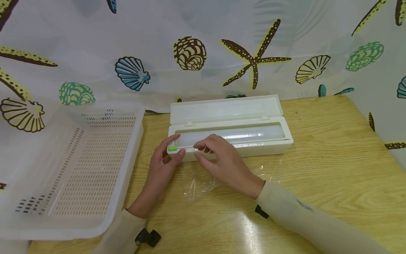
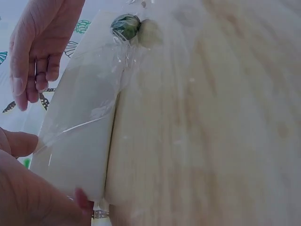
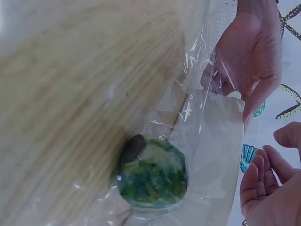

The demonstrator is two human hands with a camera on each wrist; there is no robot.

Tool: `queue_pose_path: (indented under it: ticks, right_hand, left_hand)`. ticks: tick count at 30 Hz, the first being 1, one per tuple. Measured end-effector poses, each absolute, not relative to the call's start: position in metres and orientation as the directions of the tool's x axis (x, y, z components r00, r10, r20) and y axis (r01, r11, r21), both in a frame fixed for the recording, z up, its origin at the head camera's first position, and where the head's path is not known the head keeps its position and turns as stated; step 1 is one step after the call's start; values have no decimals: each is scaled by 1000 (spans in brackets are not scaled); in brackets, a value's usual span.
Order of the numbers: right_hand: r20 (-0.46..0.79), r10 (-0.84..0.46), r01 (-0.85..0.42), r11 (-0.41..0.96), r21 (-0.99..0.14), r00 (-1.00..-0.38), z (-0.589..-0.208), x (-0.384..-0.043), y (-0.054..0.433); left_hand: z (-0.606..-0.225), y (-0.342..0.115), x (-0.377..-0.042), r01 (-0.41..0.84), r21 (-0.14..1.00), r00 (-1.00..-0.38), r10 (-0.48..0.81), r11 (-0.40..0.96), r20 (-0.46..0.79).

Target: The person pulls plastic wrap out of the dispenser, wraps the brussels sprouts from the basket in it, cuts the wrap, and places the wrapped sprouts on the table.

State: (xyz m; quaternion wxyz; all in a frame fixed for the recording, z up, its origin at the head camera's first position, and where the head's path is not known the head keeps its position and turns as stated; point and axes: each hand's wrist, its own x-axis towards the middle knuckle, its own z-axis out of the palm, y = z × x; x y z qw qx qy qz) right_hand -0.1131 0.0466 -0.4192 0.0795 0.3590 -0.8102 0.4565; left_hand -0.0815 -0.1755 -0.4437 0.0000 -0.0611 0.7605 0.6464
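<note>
A white cling film dispenser (image 1: pixel 228 153) lies with its lid (image 1: pixel 226 109) raised and a shiny roll of film (image 1: pixel 250 134) inside. My left hand (image 1: pixel 160 165) grips its left end, thumb at the front and forefinger on the rim, around a small green slider (image 1: pixel 172 148). Over the front edge, near the middle, is my right hand (image 1: pixel 223 162); its fingers bend loosely, with the thumb apart from them. Clear film (image 1: pixel 200 188) spreads from the box front onto the table. In the right wrist view, a round, dark green item (image 3: pixel 153 174) sits under the film; its kind is unclear.
A white perforated basket (image 1: pixel 127 169) stands on the left of the wood-grain table (image 1: pixel 333 148). Behind the dispenser hangs a cloth (image 1: pixel 215 81) printed with shells and starfish. Dark straps show on both sleeves.
</note>
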Motion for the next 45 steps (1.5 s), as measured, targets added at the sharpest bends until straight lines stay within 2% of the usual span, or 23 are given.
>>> queue_pose_path:
  ticks: [10, 17, 24, 32, 45]
  right_hand:
    - [477, -527, -678, 299, -671, -704, -419, -122, 33]
    - [473, -529, -680, 313, -663, -704, -419, -126, 24]
    - [479, -541, -691, 300, -658, -691, -422, -130, 15]
    - [401, -556, -638, 335, -694, -728, -420, -131, 4]
    - [282, -557, -550, 399, -734, -781, -414, -141, -9]
  left_hand:
    - [-441, -175, -83, -104, 990, -992, -82, 91, -97]
    - [-441, -175, -84, -151, 985, -985, -69, -87, -157]
    - [-442, -175, -85, -135, 971, -988, -42, -198, -146]
    - [-447, -177, -85, -119, 969, -991, -34, -218, -130]
    - [-444, -177, -83, -143, 977, -987, -48, -158, -152]
